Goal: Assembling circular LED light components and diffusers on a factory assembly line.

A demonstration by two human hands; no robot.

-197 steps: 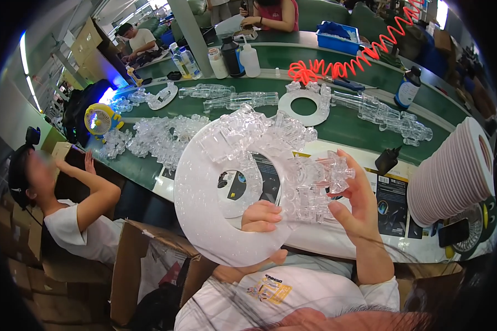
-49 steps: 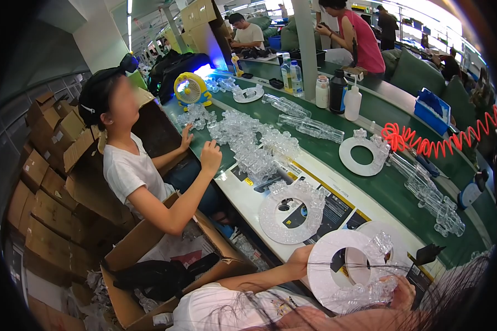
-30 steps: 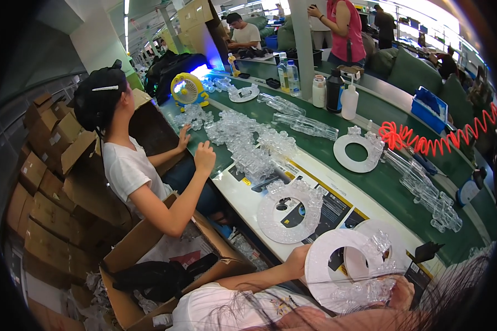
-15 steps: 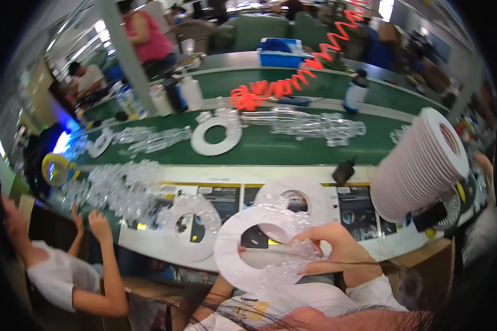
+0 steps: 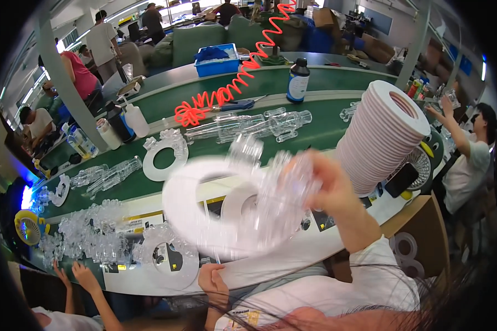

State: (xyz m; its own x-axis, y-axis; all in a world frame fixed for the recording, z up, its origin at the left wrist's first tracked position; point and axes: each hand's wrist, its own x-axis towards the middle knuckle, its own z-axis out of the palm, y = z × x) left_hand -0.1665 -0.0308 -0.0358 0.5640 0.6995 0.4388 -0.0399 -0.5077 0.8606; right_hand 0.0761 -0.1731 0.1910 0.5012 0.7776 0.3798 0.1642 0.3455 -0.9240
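Observation:
In my raised right hand (image 5: 337,187) is a flat white ring (image 5: 179,201), gripped at its right side and smeared by motion. Clear plastic pieces (image 5: 276,198) stand on that ring beside my fingers. My left hand (image 5: 213,281) rests by the bench's near edge, its fingers curled, with nothing visible in them. Behind the lifted ring, another white ring (image 5: 237,204) is partly hidden on the bench. To the left lies a ring carrying clear pieces (image 5: 168,256), next to a heap of clear plastic parts (image 5: 91,231).
A tall leaning stack of white rings (image 5: 378,138) stands at right, beside a small fan (image 5: 417,168). On the green belt (image 5: 215,151) lie clear tubes (image 5: 254,126) and a ring with pieces (image 5: 163,157). A red coiled hose (image 5: 221,96) hangs beyond. A co-worker's hands (image 5: 83,276) are at left.
My right hand has lifted the ring up and away from my body. My left hand, earlier mostly behind the ring, now shows by the bench edge. The view has turned rightward.

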